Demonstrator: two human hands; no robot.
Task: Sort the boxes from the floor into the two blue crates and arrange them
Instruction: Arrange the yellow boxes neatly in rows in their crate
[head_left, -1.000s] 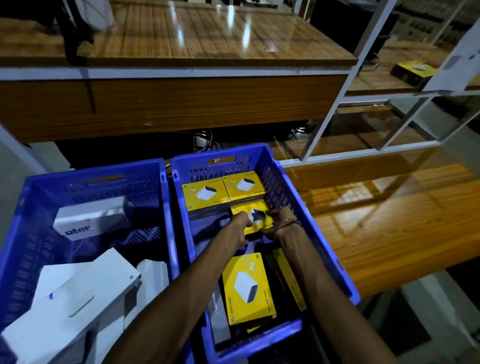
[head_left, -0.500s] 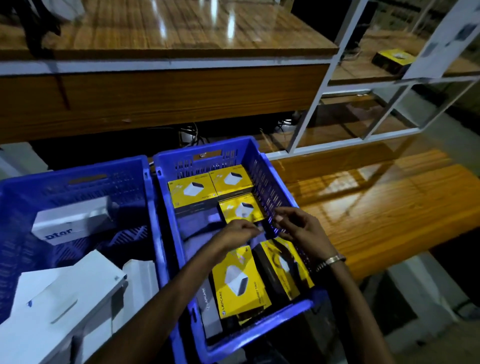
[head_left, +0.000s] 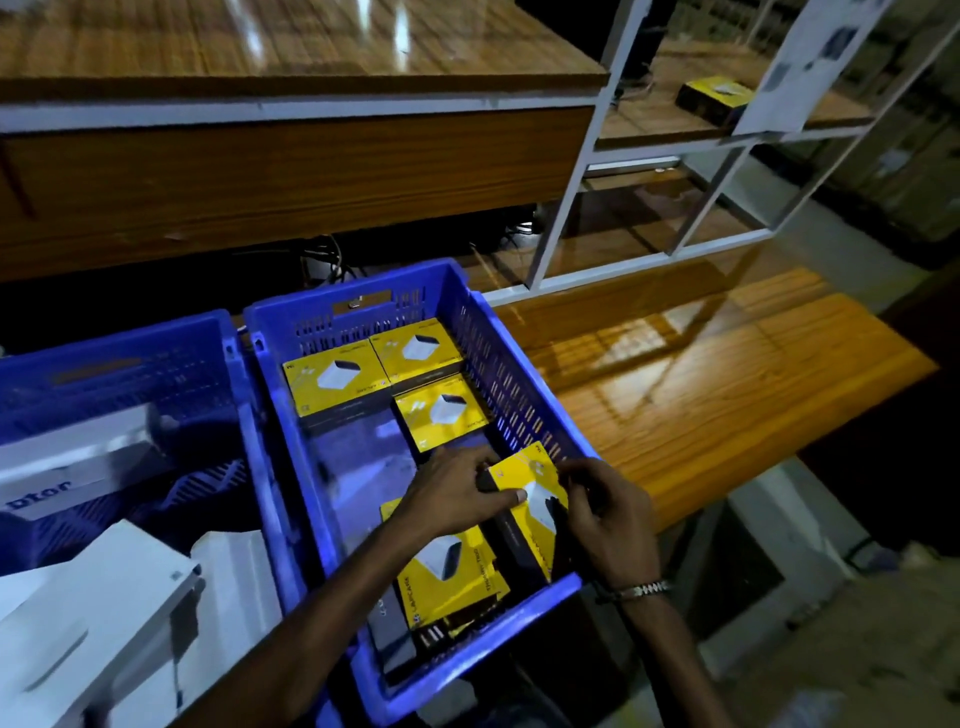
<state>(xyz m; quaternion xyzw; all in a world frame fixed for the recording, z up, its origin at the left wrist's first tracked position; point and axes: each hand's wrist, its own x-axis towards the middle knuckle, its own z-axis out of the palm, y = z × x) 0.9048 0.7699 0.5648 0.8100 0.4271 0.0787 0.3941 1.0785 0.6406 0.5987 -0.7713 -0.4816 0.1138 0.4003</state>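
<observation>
Two blue crates stand side by side. The right crate (head_left: 524, 384) holds several yellow boxes: three lie flat in its far part (head_left: 332, 376), others lie loose near its front (head_left: 452, 577). My left hand (head_left: 452, 493) and my right hand (head_left: 608, 519) both grip one tilted yellow box (head_left: 524, 483) by the crate's right wall, the left on its near-left edge, the right on its right side. The left crate (head_left: 228, 364) holds white boxes (head_left: 88, 618).
A wooden table (head_left: 291, 161) with a white metal frame (head_left: 576, 171) stands behind the crates. A low wooden bench (head_left: 701, 379) runs to the right. Another yellow box (head_left: 717, 96) lies on a far shelf. Cables hang under the table.
Both hands drew back from the placed third box toward the crate's front and took hold of another yellow box, lifting it tilted at the right wall.
</observation>
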